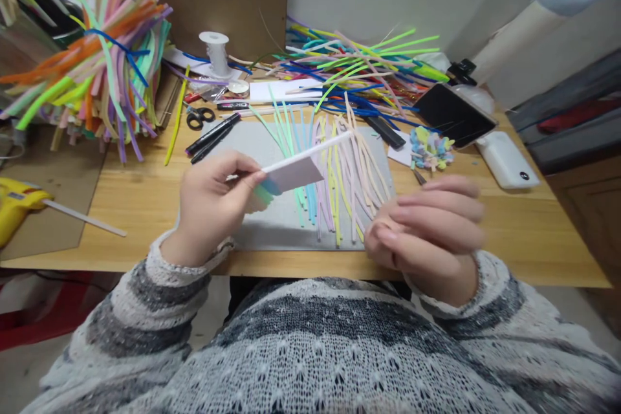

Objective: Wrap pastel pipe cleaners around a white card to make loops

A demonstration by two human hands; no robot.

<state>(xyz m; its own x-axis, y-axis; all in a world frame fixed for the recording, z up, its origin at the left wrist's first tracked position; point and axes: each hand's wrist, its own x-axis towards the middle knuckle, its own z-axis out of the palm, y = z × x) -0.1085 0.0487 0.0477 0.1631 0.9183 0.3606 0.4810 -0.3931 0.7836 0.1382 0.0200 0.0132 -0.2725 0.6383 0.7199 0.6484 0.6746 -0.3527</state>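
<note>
The right hand (429, 226) is raised over the near edge of the wooden counter (533, 233), fingers curled in and thumb tip against them; whether anything small is pinched there I cannot tell. The left hand (216, 204), about level with it, grasps a folded-looking white card (298, 174) by its left end between thumb and fingers. The card is held in the air, its long axis slanting rightward and away from the person. Its free end points beyond the right hand, on that hand's far left side, and does not touch it; the left hand is the nearer. Green and blue fuzzy material (264, 194) shows under the gripped end.

Beneath, on a grey mat (266, 233), pastel stems (334, 194) lie side by side, mostly pointing away, so the card crosses above them. Beyond the mat's left corner are black markers (213, 136) and scissors (200, 118); a pastel fuzzy cluster (431, 149) is to its right. Farther back, a crinkled clear packet (209, 87) has contents too small to tell, near a white spool (216, 55).
</note>
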